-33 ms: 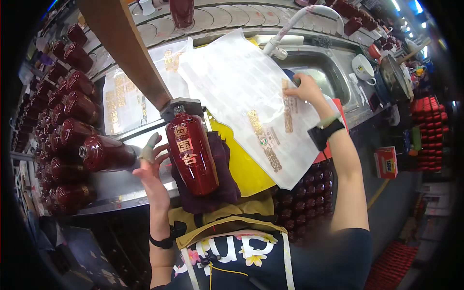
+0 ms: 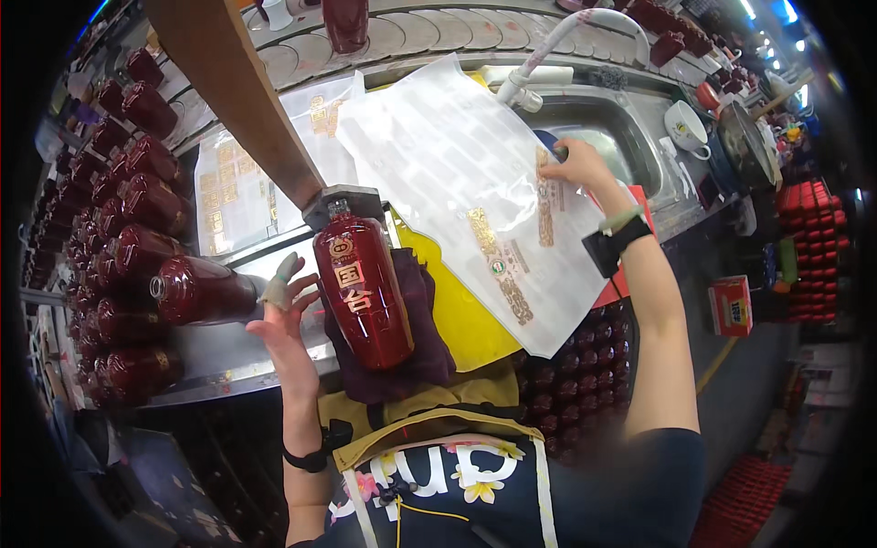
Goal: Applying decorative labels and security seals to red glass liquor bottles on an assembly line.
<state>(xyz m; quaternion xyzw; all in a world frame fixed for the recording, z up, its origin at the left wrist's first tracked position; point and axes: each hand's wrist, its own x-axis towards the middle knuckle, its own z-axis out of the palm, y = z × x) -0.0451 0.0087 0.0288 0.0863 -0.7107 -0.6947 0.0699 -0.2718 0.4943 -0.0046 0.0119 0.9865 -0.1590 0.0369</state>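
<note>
A glossy dark red bottle (image 2: pixel 364 297) with gold lettering lies on a dark purple cloth (image 2: pixel 429 315), its neck at a dark angular holder (image 2: pixel 343 203) under a wooden bar. My left hand (image 2: pixel 288 315) is open beside the bottle, fingers spread, with a pale cover on one fingertip. It holds nothing. My right hand (image 2: pixel 585 167) pinches near the top of a narrow gold decal strip (image 2: pixel 546 215) on a white translucent sheet (image 2: pixel 438 137). A second gold decal (image 2: pixel 498 265) lies on the same sheet. Something dark blue shows partly behind the right fingers.
Many red bottles (image 2: pixel 151 205) crowd the left side, one (image 2: pixel 201 290) lying nearest my left hand. More decal sheets (image 2: pixel 224 192) lie behind the wooden bar (image 2: pixel 242 100). A sink (image 2: pixel 653 151) with a curved faucet (image 2: pixel 585 18) is right, near a white mug (image 2: pixel 685 126). Yellow sheeting (image 2: pixel 466 320) lies underneath.
My right hand and wrist have shifted very slightly, and the decal strip's lower end sits a touch higher. The bottle stays in place; my left hand has barely moved.
</note>
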